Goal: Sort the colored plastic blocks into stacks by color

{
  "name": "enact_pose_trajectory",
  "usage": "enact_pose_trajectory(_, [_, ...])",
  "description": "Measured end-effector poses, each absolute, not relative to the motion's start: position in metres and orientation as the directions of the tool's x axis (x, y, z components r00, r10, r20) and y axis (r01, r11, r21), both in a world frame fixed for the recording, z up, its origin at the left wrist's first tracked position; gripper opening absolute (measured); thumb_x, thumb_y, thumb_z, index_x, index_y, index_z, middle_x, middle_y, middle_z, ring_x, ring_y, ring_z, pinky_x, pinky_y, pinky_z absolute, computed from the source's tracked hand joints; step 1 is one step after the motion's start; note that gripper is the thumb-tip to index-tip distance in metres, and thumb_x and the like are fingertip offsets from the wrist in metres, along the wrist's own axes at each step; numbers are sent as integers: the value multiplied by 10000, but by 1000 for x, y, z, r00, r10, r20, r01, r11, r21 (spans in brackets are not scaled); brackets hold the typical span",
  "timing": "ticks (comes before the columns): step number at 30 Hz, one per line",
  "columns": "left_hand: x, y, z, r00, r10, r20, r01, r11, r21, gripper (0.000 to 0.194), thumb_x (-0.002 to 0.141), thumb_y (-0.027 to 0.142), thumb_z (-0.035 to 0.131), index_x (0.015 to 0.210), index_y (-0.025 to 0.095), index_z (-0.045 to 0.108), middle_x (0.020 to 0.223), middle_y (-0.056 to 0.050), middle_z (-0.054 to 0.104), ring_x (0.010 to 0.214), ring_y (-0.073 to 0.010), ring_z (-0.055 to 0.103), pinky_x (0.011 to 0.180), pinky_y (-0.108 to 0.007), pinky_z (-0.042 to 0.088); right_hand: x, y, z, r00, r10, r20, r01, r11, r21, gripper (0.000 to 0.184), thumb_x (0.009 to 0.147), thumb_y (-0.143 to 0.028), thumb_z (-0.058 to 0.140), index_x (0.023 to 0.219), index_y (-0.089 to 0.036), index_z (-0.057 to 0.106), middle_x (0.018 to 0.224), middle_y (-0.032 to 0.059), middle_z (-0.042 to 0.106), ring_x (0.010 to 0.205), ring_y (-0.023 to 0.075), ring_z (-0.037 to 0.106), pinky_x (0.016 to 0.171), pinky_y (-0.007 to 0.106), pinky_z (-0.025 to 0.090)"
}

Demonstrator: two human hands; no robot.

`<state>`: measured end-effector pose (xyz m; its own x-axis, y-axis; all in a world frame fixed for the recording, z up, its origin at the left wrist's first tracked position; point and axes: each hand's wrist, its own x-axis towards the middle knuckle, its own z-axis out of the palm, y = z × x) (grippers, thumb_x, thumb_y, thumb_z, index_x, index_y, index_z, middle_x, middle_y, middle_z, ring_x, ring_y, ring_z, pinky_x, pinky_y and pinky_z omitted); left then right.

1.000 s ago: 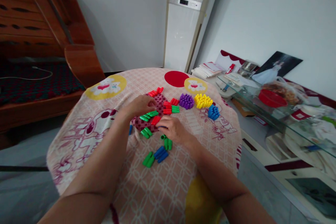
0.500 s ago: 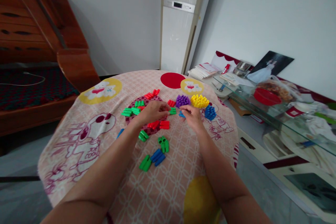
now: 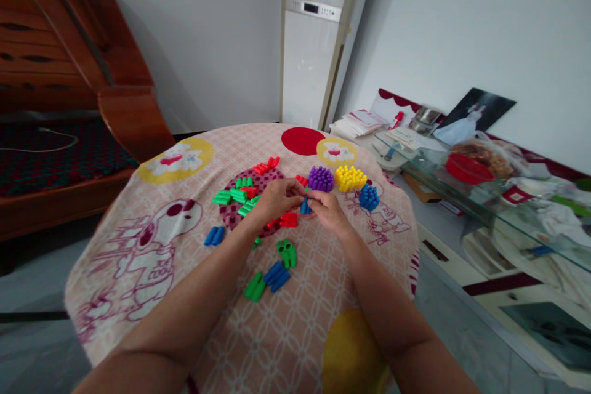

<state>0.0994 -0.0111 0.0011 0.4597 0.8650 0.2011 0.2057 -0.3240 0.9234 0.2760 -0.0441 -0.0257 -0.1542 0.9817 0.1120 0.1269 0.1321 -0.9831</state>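
My left hand (image 3: 277,200) and my right hand (image 3: 327,210) meet over the middle of the table, fingertips pinched together. A small blue plastic tube piece (image 3: 305,206) shows below the right fingers, which grip it. What the left fingertips pinch is hidden. Close by lie a red tube piece (image 3: 289,220) and another red piece (image 3: 301,180). Left of my hands are green tube pieces (image 3: 222,197) and red ones (image 3: 266,165). Nearer to me lie a green piece (image 3: 287,252), a blue piece (image 3: 277,275), another green piece (image 3: 255,287) and a blue pair (image 3: 214,236).
Bunched knobby pieces in purple (image 3: 321,178), yellow (image 3: 351,178) and blue (image 3: 369,197) stand behind my right hand. The patterned tablecloth (image 3: 305,332) covers a round table. A cluttered glass shelf (image 3: 438,178) runs along the right; a wooden bench (image 3: 133,117) stands at left.
My right hand has moved left with the blue piece to meet my left hand. The green piece beside the left fingertips is no longer visible. The blue pair at left is now uncovered.
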Motion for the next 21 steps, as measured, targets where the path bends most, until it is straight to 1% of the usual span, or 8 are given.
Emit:
enact_pose_trajectory(3, [100,-14,4,449,867,215,178,-323,930,189,692,286,689,814,148,649,641,-6,682,562,-136,642,538,-226,510,288,-41,-20,-115,989,90,183,110,-977,291,733,-361,658,947,-181,739,715,7,718,586,164,658,515,277,570])
enact_pose_trajectory(6, [99,-15,7,429,876,223,171,-321,932,181,718,297,670,818,149,637,617,-2,666,537,-136,629,518,-225,495,315,-38,-13,148,959,241,322,183,-929,296,723,-405,664,893,-172,732,705,23,717,566,164,639,514,270,538])
enact_pose_trajectory(9, [97,-12,8,421,878,229,195,-334,922,191,728,320,655,812,150,641,624,-16,675,548,-149,639,534,-241,505,357,-36,-8,465,737,491,557,188,-809,272,757,-398,612,847,-169,727,766,56,740,676,200,674,647,306,550])
enact_pose_trajectory(11, [96,-10,7,421,877,232,218,-347,912,199,733,335,648,806,150,649,628,-21,680,559,-154,645,552,-248,514,387,-37,-8,562,582,588,687,68,-723,255,772,-358,578,837,-160,724,799,79,749,737,220,683,741,331,542])
enact_pose_trajectory(13, [96,-9,6,421,875,237,232,-357,905,205,737,345,644,805,152,655,634,-22,681,565,-152,644,559,-247,514,412,-38,-12,603,518,607,747,-99,-657,237,761,-320,576,832,-152,726,802,101,750,757,237,682,777,343,522])
enact_pose_trajectory(16, [96,-9,6,427,876,223,238,-347,907,209,738,354,640,804,156,654,622,-15,670,555,-151,638,550,-243,508,434,-38,-23,638,507,580,758,-284,-587,204,738,-269,576,805,-147,725,799,126,742,773,255,672,765,342,489])
enact_pose_trajectory(18, [93,-9,8,427,877,221,252,-350,902,207,742,357,631,798,158,653,618,-12,666,559,-154,640,545,-241,500,439,-36,-30,641,519,565,761,-333,-557,184,735,-245,563,782,-155,717,795,124,736,767,253,656,743,336,468])
enact_pose_trajectory(21, [87,-7,13,412,871,268,320,-414,852,199,740,348,631,772,155,667,653,-20,684,592,-152,643,558,-233,483,440,-32,-36,618,544,568,781,-339,-524,164,741,-238,549,743,-170,697,777,113,725,748,245,618,711,326,437])
